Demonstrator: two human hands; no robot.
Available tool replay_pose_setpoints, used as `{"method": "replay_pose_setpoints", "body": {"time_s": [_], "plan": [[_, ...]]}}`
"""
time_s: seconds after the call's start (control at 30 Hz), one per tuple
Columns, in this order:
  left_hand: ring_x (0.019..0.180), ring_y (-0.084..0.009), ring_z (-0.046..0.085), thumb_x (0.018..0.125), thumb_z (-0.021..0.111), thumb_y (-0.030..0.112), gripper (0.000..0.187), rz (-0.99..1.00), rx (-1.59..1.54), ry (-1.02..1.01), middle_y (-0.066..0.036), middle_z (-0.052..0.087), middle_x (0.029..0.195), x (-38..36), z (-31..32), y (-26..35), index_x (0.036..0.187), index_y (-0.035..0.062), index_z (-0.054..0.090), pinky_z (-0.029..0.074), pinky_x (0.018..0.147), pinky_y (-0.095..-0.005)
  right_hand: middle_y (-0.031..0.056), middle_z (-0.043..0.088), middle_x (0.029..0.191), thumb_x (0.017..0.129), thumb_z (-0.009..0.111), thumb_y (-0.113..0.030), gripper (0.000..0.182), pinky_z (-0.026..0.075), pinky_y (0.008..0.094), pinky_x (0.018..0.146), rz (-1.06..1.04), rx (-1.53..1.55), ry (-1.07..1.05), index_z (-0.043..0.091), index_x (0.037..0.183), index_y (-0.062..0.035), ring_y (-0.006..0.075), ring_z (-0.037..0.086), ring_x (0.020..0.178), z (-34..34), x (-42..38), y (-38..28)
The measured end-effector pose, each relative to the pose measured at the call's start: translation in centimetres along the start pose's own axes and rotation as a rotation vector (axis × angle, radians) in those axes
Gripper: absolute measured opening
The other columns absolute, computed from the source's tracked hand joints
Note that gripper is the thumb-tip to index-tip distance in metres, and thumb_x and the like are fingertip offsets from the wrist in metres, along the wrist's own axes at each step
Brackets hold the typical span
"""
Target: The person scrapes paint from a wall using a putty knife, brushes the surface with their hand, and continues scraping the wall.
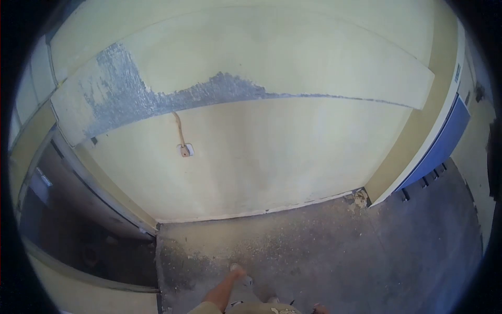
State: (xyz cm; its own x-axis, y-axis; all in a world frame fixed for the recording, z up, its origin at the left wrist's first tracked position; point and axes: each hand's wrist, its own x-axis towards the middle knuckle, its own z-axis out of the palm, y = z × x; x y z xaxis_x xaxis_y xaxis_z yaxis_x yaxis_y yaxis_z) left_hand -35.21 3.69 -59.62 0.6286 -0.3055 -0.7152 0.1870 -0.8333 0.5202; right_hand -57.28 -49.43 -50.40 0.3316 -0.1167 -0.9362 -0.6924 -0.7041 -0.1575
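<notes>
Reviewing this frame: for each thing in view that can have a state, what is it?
Wall band: coating partly missing, grey exposed
Wall box: mounted; cover unclear
Left doorway: open, dark inside
Floor: strewn with pale bits
Plaster at pillar base: broken
Left hand: low, grip unclear
Right hand: cut off, grip unclear

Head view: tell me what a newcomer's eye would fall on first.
The ragged grey patch across the cream wall, broadest at upper left, stands out first. Next comes the blue panel on the right, then the pale flecks scattered over the floor below the wall.
</notes>
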Motion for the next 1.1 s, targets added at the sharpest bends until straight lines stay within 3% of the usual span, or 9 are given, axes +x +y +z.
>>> {"method": "replay_pose_setpoints", "body": {"time_s": [0.03, 0.13, 0.57, 0.67, 0.73, 0.77, 0.8, 1.0, 1.1], "plan": [[0.088, -0.0238, 0.064, 0.091, 0.052, 0.032, 0.036, -0.166, -0.226, -0.191, -0.016, 0.069, 0.101, -4.8, 0.3, -4.5, 0.108, 0.0033, 0.067, 0.051, 0.078, -0.0441, 0.0141, 0.071, 0.092, 0.082, 0.064, -0.03, 0.024, 0.053, 0.0421, 0.07, -0.007, 0.035, -0.017, 0.072, 0.09, -0.0085, 0.0271, 0.067, 0.078, 0.6, -0.1, 0.9], [0.114, -0.037, 0.058, 0.096, 0.051, 0.034, 0.044, -0.755, -1.124, 0.084, -0.017, 0.056, 0.132, -18.7, 9.7, -11.7, 0.134, 0.0108, 0.05, 0.043, 0.095, -0.0636, 0.0146, 0.071, 0.09, 0.082, 0.063, -0.03, 0.024, 0.053, 0.0421, 0.069, -0.028, 0.144, -0.073, 0.072, 0.088, -0.0079, 0.027, 0.067, 0.076, 3.4, 0.2, 3.3], [0.092, -0.0333, 0.066, 0.092, 0.056, 0.028, 0.033, -0.626, -1.189, 0.272, -0.013, 0.067, 0.102, -27.0, 15.2, -13.3, 0.115, 0.0056, 0.062, 0.053, 0.084, -0.0532, 0.0171, 0.07, 0.085, 0.082, 0.062, -0.029, 0.026, 0.054, 0.0418, 0.061, -0.229, 0.479, -0.212, 0.071, 0.079, -0.0049, 0.0265, 0.067, 0.067, 6.6, 10.6, -3.2], [0.096, -0.0319, 0.066, 0.081, 0.061, 0.036, 0.041, -0.012, 0.029, 0.135, -0.013, 0.067, 0.112, -19.9, 12.1, -11.2, 0.111, 0.0074, 0.066, 0.053, 0.08, -0.0445, 0.0176, 0.069, 0.084, 0.082, 0.062, -0.029, 0.027, 0.054, 0.0417, 0.059, -0.209, 0.592, -0.246, 0.071, 0.077, -0.0042, 0.0264, 0.067, 0.065, 10.8, 14.3, 1.7], [0.098, -0.0316, 0.066, 0.078, 0.063, 0.036, 0.041, 0.215, -0.471, 0.155, -0.015, 0.068, 0.108, -15.4, 12.6, -7.6, 0.107, 0.006, 0.067, 0.052, 0.081, -0.044, 0.0168, 0.068, 0.074, 0.083, 0.059, -0.027, 0.028, 0.052, 0.0424, 0.057, -0.084, 0.167, -0.026, 0.069, 0.075, -0.0017, 0.0267, 0.066, 0.061, 11.2, 11.9, -1.5], [0.098, -0.031, 0.066, 0.078, 0.064, 0.037, 0.041, -0.122, -0.867, 0.091, -0.018, 0.069, 0.105, -15.4, 10.7, -5.2, 0.104, 0.0051, 0.068, 0.052, 0.082, -0.0433, 0.0141, 0.065, 0.07, 0.082, 0.06, -0.028, 0.027, 0.051, 0.0423, 0.054, -0.215, -0.037, 0.259, 0.067, 0.072, -0.0033, 0.025, 0.064, 0.058, 10.0, 9.3, -4.3], [0.098, -0.0305, 0.066, 0.079, 0.064, 0.036, 0.041, -0.13, -0.669, 0.184, -0.018, 0.069, 0.104, -13.3, 10.6, -3.4, 0.104, 0.0045, 0.068, 0.052, 0.082, -0.043, 0.0115, 0.063, 0.065, 0.08, 0.062, -0.029, 0.027, 0.049, 0.0423, 0.052, -0.343, -0.243, 0.539, 0.065, 0.069, -0.0048, 0.0234, 0.061, 0.055, 9.4, 8.0, -5.9], [0.097, -0.0243, 0.066, 0.088, 0.061, 0.027, 0.035, 0.437, -0.195, 0.273, -0.016, 0.069, 0.105, -15.7, 6.6, 17.4, 0.11, -0.0005, 0.066, 0.05, 0.087, -0.0364, 0.0129, 0.065, 0.067, 0.078, 0.063, -0.03, 0.029, 0.05, 0.0409, 0.054, -0.155, 0.246, 0.167, 0.067, 0.074, -0.002, 0.023, 0.061, 0.055, 7.8, 2.9, -14.3], [0.114, -0.024, 0.059, 0.091, 0.061, 0.028, 0.038, 0.74, -0.187, -0.034, -0.016, 0.064, 0.119, -20.6, 5.9, 27.1, 0.12, 0.0028, 0.062, 0.044, 0.097, -0.0337, 0.0116, 0.064, 0.066, 0.08, 0.064, -0.032, 0.032, 0.05, 0.0395, 0.052, -0.276, -0.163, 0.797, 0.066, 0.075, -0.0006, 0.0217, 0.061, 0.054, 9.2, 1.4, -14.4]]}}
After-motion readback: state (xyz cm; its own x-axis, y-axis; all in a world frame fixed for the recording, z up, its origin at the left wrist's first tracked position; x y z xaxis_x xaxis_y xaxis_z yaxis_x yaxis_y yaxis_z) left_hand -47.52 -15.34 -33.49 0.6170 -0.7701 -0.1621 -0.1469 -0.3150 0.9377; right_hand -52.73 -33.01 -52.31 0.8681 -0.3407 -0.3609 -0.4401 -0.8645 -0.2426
